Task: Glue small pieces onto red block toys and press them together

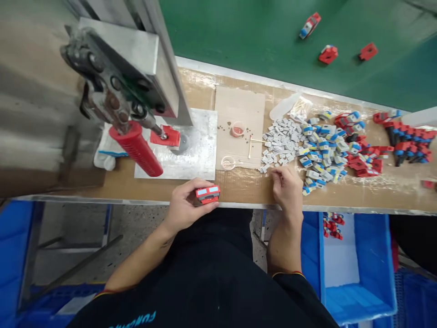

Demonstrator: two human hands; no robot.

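Note:
My left hand [184, 206] grips a red toy vehicle part [208, 193] at the front edge of the bench, its light blue windows and grey strip facing up. Farther right, my right hand [287, 189] is closed with fingertips together at the near edge of a heap of small grey plastic pieces [282, 140]; whatever they pinch, if anything, is too small to make out. Just beyond lies a cardboard sheet [223, 107] bearing a small cup of reddish stuff [238, 129], a clear round lid [228, 163] and cotton swabs [250, 148].
At left stands a toggle clamp press with a red handle [138, 150], over a red part [165, 136] on a metal plate [201, 157]. White-blue-yellow pieces [322, 148] and red parts [367, 161] pile up on the right. Red pieces [328, 54] lie on the green surface. A blue bin [373, 264] sits below.

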